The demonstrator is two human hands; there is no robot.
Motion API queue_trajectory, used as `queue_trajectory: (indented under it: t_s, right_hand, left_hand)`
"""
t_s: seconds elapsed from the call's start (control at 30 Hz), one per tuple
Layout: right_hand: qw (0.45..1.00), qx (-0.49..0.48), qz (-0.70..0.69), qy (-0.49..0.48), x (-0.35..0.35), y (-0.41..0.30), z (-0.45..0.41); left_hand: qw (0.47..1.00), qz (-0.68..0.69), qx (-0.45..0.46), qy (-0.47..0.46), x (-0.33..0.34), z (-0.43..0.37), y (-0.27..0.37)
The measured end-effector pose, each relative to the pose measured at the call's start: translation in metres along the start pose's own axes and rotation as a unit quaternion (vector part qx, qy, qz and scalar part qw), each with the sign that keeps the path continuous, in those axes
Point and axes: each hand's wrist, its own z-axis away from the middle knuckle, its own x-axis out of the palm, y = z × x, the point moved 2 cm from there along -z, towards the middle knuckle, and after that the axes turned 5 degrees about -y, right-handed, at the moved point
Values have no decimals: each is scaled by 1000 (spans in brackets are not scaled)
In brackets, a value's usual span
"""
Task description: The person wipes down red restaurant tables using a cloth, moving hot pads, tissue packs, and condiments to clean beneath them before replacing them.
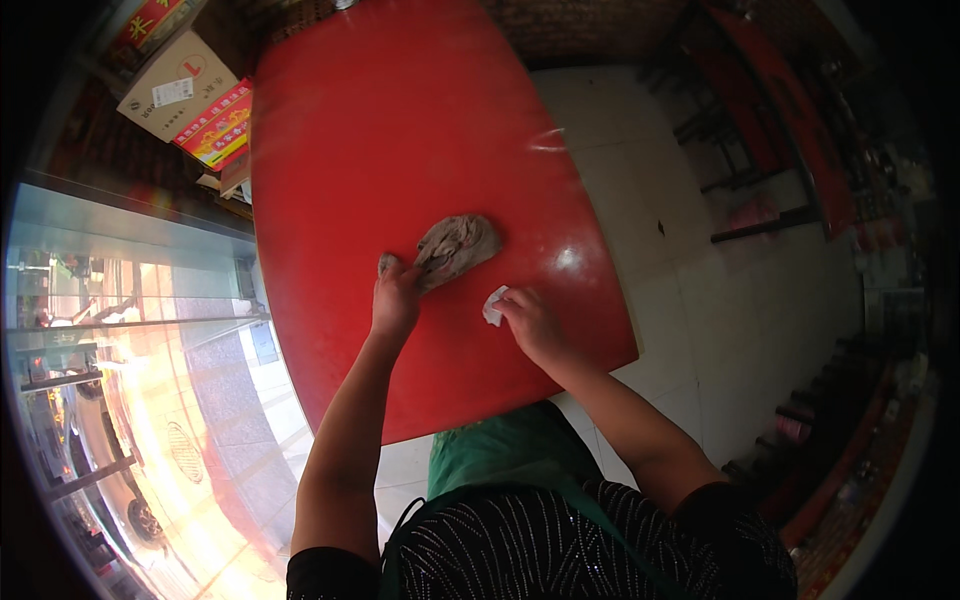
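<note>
Before me is a red tabletop with a glossy surface. My left hand grips one end of a crumpled grey-brown cloth, whose bunched part lies on the table to the right of the fingers. A small end of the cloth sticks out at the left of that hand. Lower and to the right, my right hand pinches a small crumpled white tissue or piece of paper between thumb and fingers, just over the tabletop. The two hands are apart.
Cardboard boxes stand beyond the table's left edge. A window with a street outside is at the left. Tiled floor runs along the right side, with another red table and dark stools farther right.
</note>
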Motion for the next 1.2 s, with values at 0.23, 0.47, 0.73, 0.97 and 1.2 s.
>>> queue_trajectory:
  t_s: [0.23,0.47,0.73,0.97,1.2]
  right_hand:
    - [996,12,62,-67,3,-9,5]
    - [961,264,-86,7,-22,-21,34]
    - [984,153,86,2,11,-37,55]
    - [900,420,-81,83,-40,28,56]
    - [970,239,5,48,15,-22,46]
  left_hand:
    - [1000,2,25,-2,-2,-1,-1]
    - [997,11,67,-24,-5,-3,-3]
    - [995,-19,90,-31,-6,-4,-3]
    - [996,-52,63,-17,0,1,1]
    - [994,-89,52,-37,6,10,12]
